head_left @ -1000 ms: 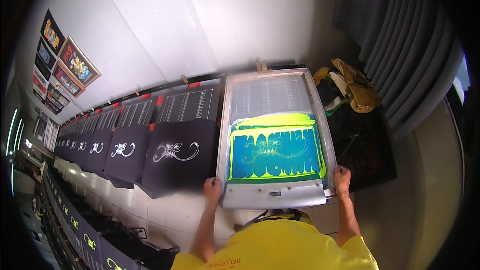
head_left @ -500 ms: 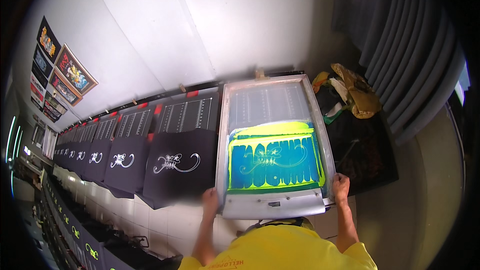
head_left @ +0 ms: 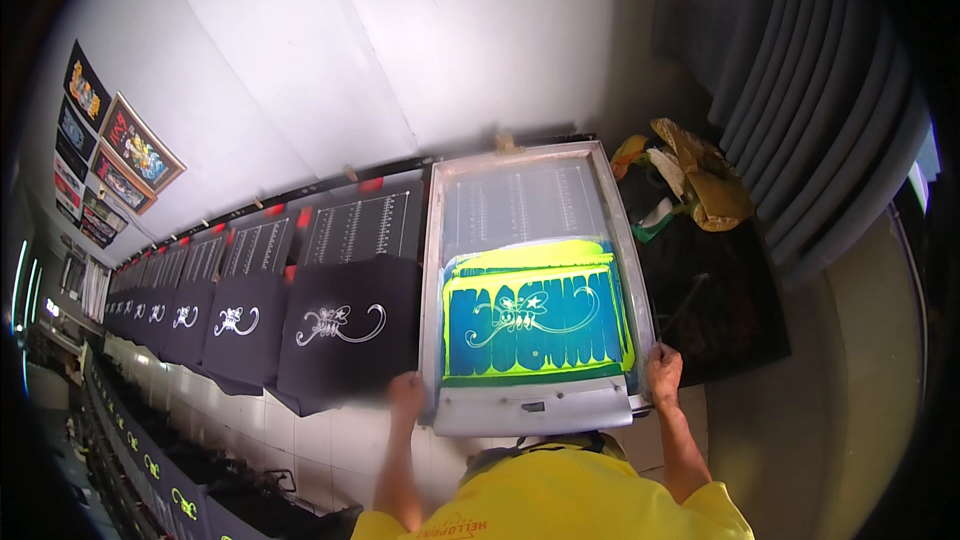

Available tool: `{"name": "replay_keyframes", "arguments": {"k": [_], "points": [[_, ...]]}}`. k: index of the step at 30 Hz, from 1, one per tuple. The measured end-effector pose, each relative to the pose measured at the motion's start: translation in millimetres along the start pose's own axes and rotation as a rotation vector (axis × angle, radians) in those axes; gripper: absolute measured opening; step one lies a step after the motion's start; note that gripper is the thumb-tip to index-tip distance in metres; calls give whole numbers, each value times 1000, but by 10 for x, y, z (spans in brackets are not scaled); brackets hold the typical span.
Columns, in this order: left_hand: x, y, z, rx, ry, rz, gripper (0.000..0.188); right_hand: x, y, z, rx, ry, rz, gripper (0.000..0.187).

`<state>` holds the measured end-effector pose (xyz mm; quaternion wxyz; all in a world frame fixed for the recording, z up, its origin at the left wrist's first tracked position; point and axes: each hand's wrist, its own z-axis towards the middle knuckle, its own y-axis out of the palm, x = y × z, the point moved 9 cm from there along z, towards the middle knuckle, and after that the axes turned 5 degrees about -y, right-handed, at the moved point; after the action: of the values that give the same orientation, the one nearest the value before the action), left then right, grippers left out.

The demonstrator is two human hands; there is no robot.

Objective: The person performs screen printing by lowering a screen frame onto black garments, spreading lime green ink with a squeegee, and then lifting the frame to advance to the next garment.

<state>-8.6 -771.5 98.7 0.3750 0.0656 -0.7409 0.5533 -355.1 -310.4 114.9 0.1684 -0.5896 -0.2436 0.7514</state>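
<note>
A silk-screen printing frame (head_left: 434,240) lies over a printing board in front of me. Bright yellow-green ink (head_left: 535,258) is banded across its mesh and rims a blue stencil area (head_left: 530,325), where a curling floral design shows through. A grey metal plate (head_left: 530,410) spans the frame's near end. My left hand (head_left: 405,396), slightly blurred, is closed at the near left corner of the frame. At the near right corner, my right hand (head_left: 664,376) has its fingers wrapped around the frame's side. What lies under the mesh is mostly hidden.
Dark shirts (head_left: 345,340) with a pale curling print lie on a row of boards to the left. Another row of shirts with yellow-green prints (head_left: 184,502) stands lower left. A crumpled gold bag (head_left: 715,195) sits on a dark surface at right, beside a grey curtain (head_left: 810,90).
The whole view has shifted slightly, so the frame and shirts appear a little farther left. The design shows more clearly through the mesh. Both hands stay at the frame's near corners.
</note>
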Motion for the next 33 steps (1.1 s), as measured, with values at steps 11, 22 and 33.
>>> {"name": "replay_keyframes", "arguments": {"k": [11,22,33], "points": [[191,-241,-216,198,80,-40,31,-306,-34,-37,35,-156,-13,31],[915,259,-1685,-744,149,-410,25,-1740,392,-1321,-801,-913,-296,61],[41,-456,-596,198,203,-282,22,-371,-241,-62,-115,-262,-260,32]]}}
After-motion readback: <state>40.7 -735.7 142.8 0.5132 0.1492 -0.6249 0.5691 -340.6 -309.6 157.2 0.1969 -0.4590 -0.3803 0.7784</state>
